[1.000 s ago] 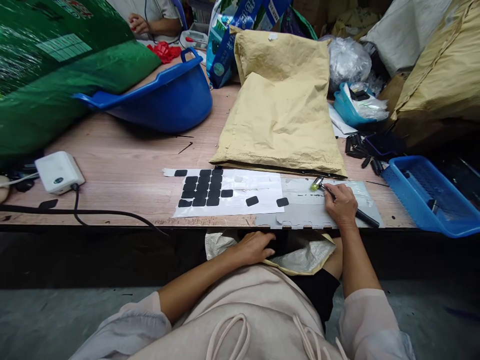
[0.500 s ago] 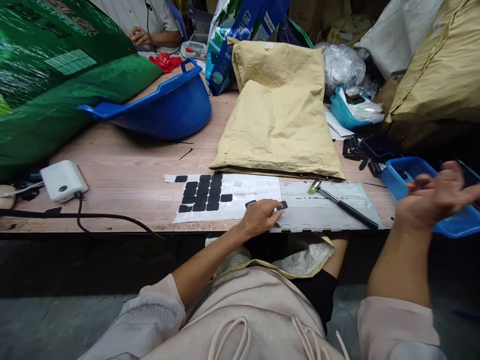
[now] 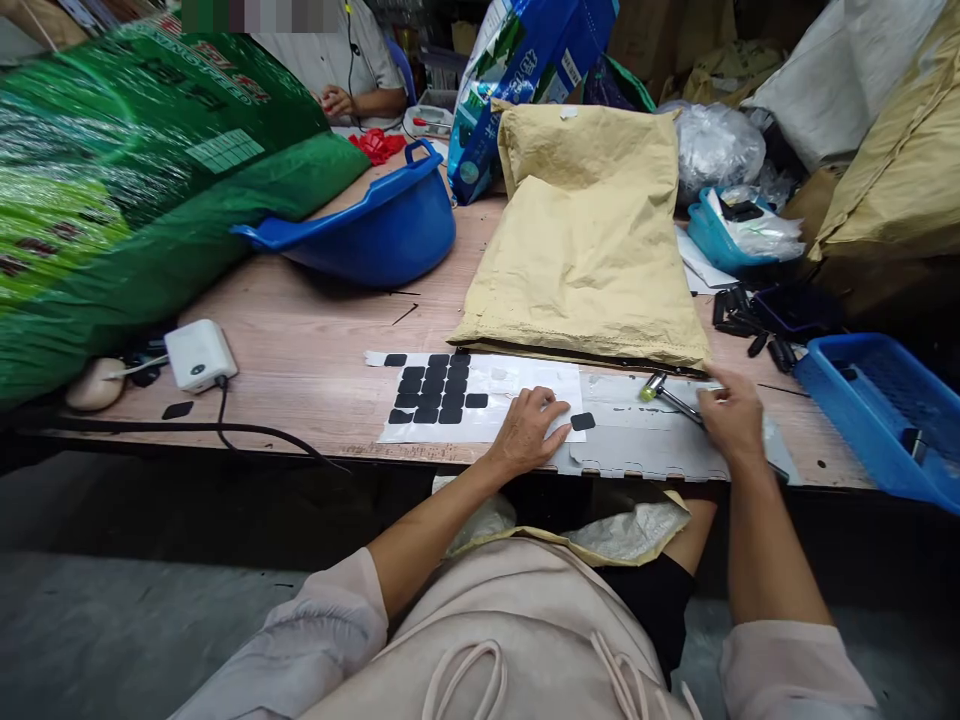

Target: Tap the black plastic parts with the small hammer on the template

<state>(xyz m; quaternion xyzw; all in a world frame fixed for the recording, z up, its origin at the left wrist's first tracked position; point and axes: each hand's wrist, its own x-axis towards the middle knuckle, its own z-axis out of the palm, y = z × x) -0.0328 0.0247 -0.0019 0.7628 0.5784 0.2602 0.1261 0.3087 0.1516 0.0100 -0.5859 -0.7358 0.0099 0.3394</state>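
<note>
My left hand (image 3: 529,430) rests on the right part of a white sheet (image 3: 495,375) with several black rounded squares. Its fingers are apart, just left of a loose black square (image 3: 583,421). Over the handle of a small hammer (image 3: 681,405) is my right hand (image 3: 731,415), fingers bent together; whatever they hold, if anything, is too small to make out. The hammer lies on a grey board (image 3: 630,440), its handle partly hidden by that hand and wrist.
A yellow-brown sack (image 3: 577,260) stands behind the sheet. A blue basin (image 3: 375,235) and green sack (image 3: 187,180) lie left, with a white box (image 3: 199,355). A blue basket (image 3: 877,410) is at right. A person's hand (image 3: 337,101) shows across the table.
My right hand has come left from the blue basket to the hammer, its fingers now closed. My left hand has drawn back slightly from the loose black square. The view has shifted left.
</note>
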